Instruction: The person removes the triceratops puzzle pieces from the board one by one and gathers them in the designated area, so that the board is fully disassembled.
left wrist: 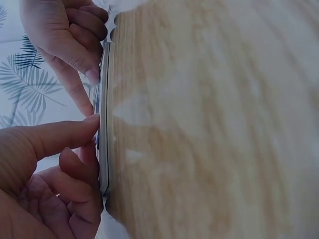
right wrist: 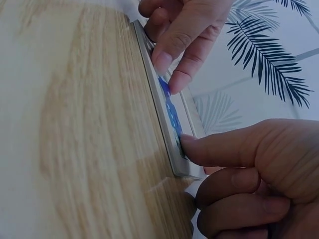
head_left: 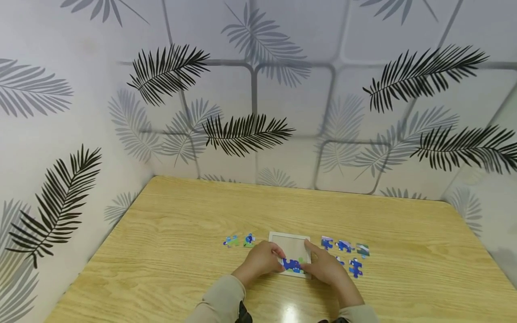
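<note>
A shallow white puzzle frame lies on the table, with joined blue and green jigsaw pieces along its near side. My left hand is at the frame's left side, thumb and index finger pinching a blue jigsaw piece at the left end of the row. At the other end, my right hand grips the right side of the frame. Its thumb presses on the pieces at the near corner, while its index finger lies farther up along the edge. The remaining right fingers are curled.
Two loose jigsaw pieces lie left of the frame. Several more loose pieces are scattered to its right, some partly behind the right hand. A leaf-patterned wall stands behind the wood-grain table.
</note>
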`<state>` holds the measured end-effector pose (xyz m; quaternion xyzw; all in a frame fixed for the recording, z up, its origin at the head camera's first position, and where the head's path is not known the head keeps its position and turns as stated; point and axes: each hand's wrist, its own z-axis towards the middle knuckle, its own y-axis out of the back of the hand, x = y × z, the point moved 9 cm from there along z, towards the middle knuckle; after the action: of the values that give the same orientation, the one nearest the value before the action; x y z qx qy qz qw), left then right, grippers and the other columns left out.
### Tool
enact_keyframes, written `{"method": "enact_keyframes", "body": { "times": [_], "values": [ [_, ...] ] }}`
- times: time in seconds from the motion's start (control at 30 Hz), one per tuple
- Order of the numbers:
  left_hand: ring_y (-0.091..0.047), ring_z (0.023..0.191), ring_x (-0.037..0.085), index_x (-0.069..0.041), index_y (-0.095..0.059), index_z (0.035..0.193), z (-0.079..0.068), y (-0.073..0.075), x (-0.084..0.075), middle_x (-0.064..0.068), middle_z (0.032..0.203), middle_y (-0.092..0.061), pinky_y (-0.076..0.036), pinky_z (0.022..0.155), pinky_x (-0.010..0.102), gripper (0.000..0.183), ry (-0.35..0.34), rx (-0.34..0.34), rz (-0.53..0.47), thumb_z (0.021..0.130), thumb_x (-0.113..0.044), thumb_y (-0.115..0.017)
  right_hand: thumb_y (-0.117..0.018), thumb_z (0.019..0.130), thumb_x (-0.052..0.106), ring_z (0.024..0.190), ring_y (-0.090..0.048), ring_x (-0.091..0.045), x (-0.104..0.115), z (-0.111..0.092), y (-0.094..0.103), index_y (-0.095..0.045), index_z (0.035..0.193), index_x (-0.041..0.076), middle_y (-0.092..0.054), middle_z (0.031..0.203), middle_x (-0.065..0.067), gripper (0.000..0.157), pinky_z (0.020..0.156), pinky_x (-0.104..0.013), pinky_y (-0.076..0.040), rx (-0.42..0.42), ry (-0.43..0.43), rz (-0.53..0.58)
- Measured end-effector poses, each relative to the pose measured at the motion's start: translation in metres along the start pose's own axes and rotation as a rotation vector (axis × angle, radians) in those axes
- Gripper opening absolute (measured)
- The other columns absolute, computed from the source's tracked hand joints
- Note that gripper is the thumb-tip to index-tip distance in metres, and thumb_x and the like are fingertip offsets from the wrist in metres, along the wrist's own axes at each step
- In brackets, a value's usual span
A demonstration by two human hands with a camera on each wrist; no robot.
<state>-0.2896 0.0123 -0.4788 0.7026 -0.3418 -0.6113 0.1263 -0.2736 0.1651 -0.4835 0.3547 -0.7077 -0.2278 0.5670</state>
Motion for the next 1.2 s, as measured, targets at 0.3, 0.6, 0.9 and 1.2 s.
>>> {"method": "enact_keyframes", "body": {
  "times": [0.3,0.6,0.9,1.2],
  "values": [
    [-0.05,0.07,0.017,-0.009,-0.07,0.079,0.001,-0.002,0.005,0.0,0.077,-0.06,-0.039,0.063,0.029,0.014,0.014,0.019,-0.068,0.071,0.0,-0.078,-0.07,0.084,0.021,0.126,-0.035,-0.052,-0.002,-0.002,0.0,-0.039,0.144,0.007,-0.039,0.139,-0.03,0.069,0.095,-0.064,-0.032,0.002,0.0,0.058],
    [-0.051,0.063,0.013,-0.005,-0.07,0.087,0.0,-0.005,0.009,0.002,0.075,-0.06,-0.044,0.055,0.023,0.01,0.016,0.09,-0.219,0.077,-0.002,-0.071,-0.071,0.084,0.02,0.126,-0.035,-0.052,-0.003,-0.001,0.001,-0.04,0.143,0.006,-0.04,0.14,-0.029,0.069,0.096,-0.064,-0.031,-0.01,0.012,0.055],
    [-0.047,0.062,0.013,-0.004,-0.071,0.089,-0.006,0.001,0.0,0.002,0.074,-0.056,-0.041,0.055,0.024,0.01,-0.049,0.088,-0.184,0.08,-0.002,-0.069,-0.07,0.085,0.018,0.126,-0.034,-0.052,-0.002,-0.001,0.0,-0.039,0.144,0.006,-0.04,0.14,-0.029,0.068,0.096,-0.064,-0.031,-0.007,0.007,0.052],
    [-0.049,0.061,0.011,-0.004,-0.072,0.086,-0.004,0.003,-0.001,0.0,0.072,-0.059,-0.043,0.055,0.023,0.009,-0.079,0.088,-0.214,0.081,0.002,-0.068,-0.069,0.085,0.018,0.128,-0.034,-0.05,-0.002,0.0,0.0,-0.038,0.144,0.006,-0.04,0.14,-0.028,0.068,0.098,-0.062,-0.031,-0.001,-0.002,0.035]
  ]
}}
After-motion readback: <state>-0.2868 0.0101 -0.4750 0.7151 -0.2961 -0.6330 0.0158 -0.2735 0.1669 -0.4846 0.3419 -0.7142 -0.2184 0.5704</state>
